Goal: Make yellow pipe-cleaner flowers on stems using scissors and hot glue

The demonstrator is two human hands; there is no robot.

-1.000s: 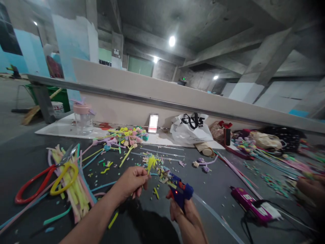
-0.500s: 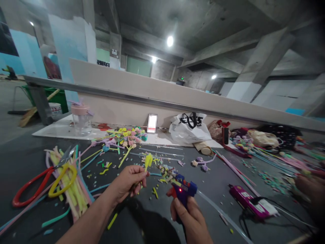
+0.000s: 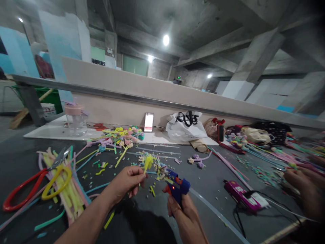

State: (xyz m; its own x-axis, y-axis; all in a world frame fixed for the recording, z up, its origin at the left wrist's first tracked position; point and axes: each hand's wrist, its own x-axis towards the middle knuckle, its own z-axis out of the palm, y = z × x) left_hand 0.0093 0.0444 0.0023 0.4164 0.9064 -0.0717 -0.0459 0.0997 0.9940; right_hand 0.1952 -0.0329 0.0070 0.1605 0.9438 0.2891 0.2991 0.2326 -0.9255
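Pinches a yellow chenille flower [image 3: 148, 162] by its stem in the left hand [image 3: 132, 179], thumb and fingertips closed on it, fuzzy head up, above the middle of the dark tabletop [image 3: 208, 181]. Grips a blue glue gun [image 3: 179, 189] in the right hand [image 3: 184, 211], fingers wrapped fully round the handle, red light lit, front end aimed toward the flower yet apart from it. Trails a clear glue stick [image 3: 215, 207] from the gun's rear, down to the right. Has coloured scraps [image 3: 159, 167] scattered between and beyond both hands. To the left, has scissors [image 3: 56, 163] with one red and one yellow handle lying across a bundle of chenille stems [image 3: 66, 193]. Farther back, has a pile of chenille flowers [image 3: 127, 138], a lit phone [image 3: 148, 122] upright against the partition [image 3: 114, 105], and a white plastic bag [image 3: 186, 127]. To the right, has a purple-flowered sprig [image 3: 200, 160], a magenta device [image 3: 243, 196] with a black cord, and a co-worker's hand [image 3: 296, 179] at the edge.
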